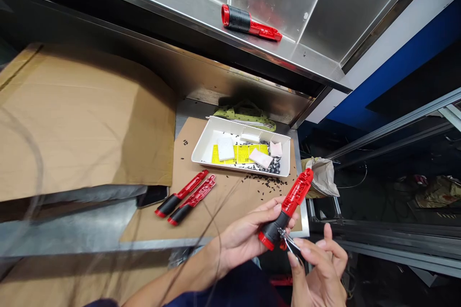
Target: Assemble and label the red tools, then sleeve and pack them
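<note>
Well to the left of the left hand (248, 232), a large cardboard box (82, 120) is being seen, with a dark flat object (153, 195) lying at its near corner. Between the box and that hand, a first loose part (182, 193) and a second loose part (192, 200), both red and black, are lying side by side on a cardboard sheet (223, 196). Beyond the hand, a white tray (234, 168) is being filled partly by a yellow sheet (241, 153), pale blocks (225, 148) and small black pieces (273, 167); more pieces are lying scattered just in front. Farther beyond, another red-and-black part (239, 19) is being supported by a metal shelf (173, 5). By the left hand, curled closed, the held part (288, 206) is being gripped around its middle, its narrow red end being tilted up and away. By the right hand (320, 264), a slim metal tool (288, 238) is being pinched between thumb and fingers, other fingers being raised; its tip is being held at the black sleeve. Beyond the right hand, a paper bag (322, 177) is standing open.
</note>
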Demonstrator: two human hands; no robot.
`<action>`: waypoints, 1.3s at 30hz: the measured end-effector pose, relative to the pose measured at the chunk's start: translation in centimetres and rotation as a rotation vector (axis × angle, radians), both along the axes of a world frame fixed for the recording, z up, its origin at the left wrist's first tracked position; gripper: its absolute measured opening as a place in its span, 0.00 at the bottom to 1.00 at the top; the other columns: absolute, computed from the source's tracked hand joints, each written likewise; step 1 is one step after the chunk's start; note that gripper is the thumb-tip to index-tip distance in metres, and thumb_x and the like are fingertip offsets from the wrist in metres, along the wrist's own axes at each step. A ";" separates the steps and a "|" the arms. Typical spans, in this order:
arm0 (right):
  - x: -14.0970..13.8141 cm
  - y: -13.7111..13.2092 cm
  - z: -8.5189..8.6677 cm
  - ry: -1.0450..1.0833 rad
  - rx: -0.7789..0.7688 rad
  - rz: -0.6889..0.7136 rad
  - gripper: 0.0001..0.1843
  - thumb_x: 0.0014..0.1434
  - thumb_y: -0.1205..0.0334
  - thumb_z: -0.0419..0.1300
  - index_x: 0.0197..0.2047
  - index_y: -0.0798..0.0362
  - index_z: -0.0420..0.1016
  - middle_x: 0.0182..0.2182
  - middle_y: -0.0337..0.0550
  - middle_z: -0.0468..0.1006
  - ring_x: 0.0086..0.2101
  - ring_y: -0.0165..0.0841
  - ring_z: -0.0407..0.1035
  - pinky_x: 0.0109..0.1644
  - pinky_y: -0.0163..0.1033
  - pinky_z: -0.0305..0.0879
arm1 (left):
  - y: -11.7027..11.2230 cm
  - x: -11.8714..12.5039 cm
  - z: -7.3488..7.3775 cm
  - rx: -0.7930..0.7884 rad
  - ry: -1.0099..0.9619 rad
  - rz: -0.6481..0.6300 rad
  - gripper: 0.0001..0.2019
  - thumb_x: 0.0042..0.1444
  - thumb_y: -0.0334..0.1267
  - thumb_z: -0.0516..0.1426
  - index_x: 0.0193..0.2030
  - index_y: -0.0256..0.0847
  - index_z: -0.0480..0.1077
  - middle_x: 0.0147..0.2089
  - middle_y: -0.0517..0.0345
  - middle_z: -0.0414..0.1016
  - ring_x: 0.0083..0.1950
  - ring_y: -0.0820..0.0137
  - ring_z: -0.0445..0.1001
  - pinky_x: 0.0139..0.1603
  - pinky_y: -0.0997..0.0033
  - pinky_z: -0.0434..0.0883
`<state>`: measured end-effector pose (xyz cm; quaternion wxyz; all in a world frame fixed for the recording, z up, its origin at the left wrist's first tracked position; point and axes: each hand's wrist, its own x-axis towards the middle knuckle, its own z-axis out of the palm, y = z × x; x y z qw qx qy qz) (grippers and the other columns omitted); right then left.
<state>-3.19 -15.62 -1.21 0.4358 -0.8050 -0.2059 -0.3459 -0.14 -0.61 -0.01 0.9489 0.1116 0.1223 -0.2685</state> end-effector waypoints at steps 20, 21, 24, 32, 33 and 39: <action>0.2 -0.4 0.2 -0.020 -0.031 0.018 0.09 0.57 0.70 0.67 0.40 0.50 0.76 0.32 0.42 0.81 0.41 0.38 0.63 0.61 0.76 0.58 | -0.2 0.0 -0.2 0.003 0.009 -0.006 0.21 0.48 0.35 0.71 0.48 0.36 0.71 0.41 0.50 0.79 0.41 0.72 0.77 0.42 0.76 0.70; 0.2 -0.6 0.1 -0.024 -0.036 0.024 0.09 0.57 0.71 0.67 0.40 0.50 0.75 0.32 0.41 0.82 0.41 0.38 0.64 0.61 0.76 0.57 | -0.2 0.0 -0.2 -0.003 0.005 -0.010 0.21 0.48 0.34 0.71 0.48 0.36 0.71 0.41 0.50 0.79 0.40 0.72 0.77 0.42 0.76 0.70; 0.3 -1.6 -0.3 -0.087 -0.024 0.023 0.10 0.56 0.70 0.67 0.39 0.49 0.74 0.31 0.41 0.81 0.41 0.38 0.64 0.60 0.77 0.60 | -0.2 0.0 -0.2 -0.020 -0.001 -0.014 0.22 0.48 0.35 0.70 0.48 0.36 0.71 0.40 0.50 0.79 0.40 0.72 0.77 0.42 0.76 0.70; 0.6 -0.9 0.3 -0.081 -0.047 0.009 0.09 0.57 0.68 0.68 0.41 0.51 0.76 0.31 0.43 0.81 0.41 0.39 0.64 0.59 0.79 0.58 | -0.1 -0.1 0.2 -0.002 0.010 0.001 0.20 0.49 0.34 0.70 0.48 0.36 0.72 0.39 0.51 0.78 0.40 0.72 0.77 0.43 0.76 0.71; 0.5 -0.6 0.4 -0.073 -0.044 0.009 0.08 0.57 0.68 0.67 0.41 0.51 0.76 0.30 0.43 0.81 0.41 0.39 0.64 0.59 0.79 0.58 | -0.1 -0.1 0.2 0.001 0.011 0.004 0.20 0.50 0.34 0.70 0.48 0.35 0.72 0.40 0.50 0.78 0.40 0.72 0.76 0.43 0.76 0.70; 0.6 -1.2 0.1 -0.081 -0.023 0.021 0.08 0.57 0.70 0.67 0.40 0.51 0.75 0.30 0.41 0.81 0.41 0.37 0.63 0.60 0.77 0.60 | -0.3 -0.1 -0.1 -0.016 -0.006 0.005 0.17 0.52 0.34 0.68 0.48 0.35 0.73 0.40 0.50 0.78 0.41 0.71 0.76 0.43 0.75 0.70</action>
